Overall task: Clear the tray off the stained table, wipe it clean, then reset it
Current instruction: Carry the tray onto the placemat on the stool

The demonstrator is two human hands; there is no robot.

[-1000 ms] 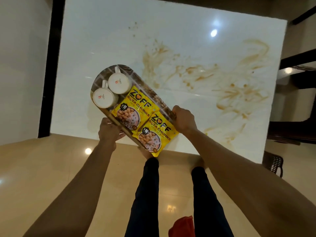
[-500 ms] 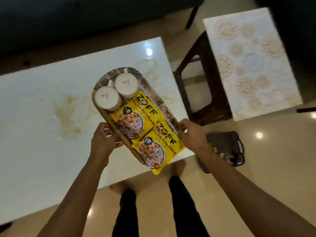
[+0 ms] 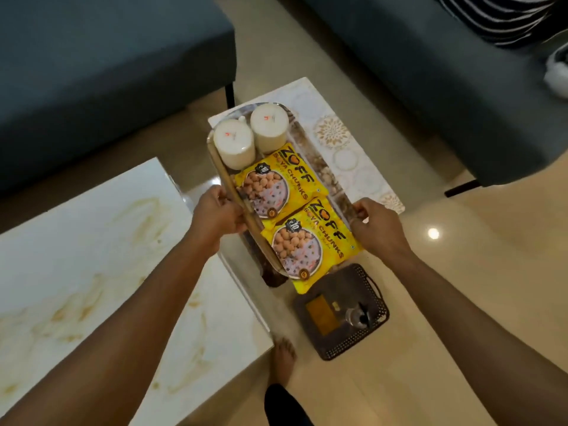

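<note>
Stained worktop lay lower left, off to the left of the load. Small patterned side table sat directly ahead, under the tray's far end. Tray was held in the air, long axis pointing away from the person toward that table, carrying two cups and two yellow packets. Left hand gripped the left rim, right hand the right rim, both equally near.

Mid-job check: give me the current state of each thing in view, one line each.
tray: lifted, held at both long sides, over the side table
left hand: grips the tray's left rim
right hand: grips the tray's right rim
two white mugs: upside down at the tray's far end
two yellow packets: lying flat on the tray, sealed
stained table: brown smears not yet wiped
side table: patterned top
</note>
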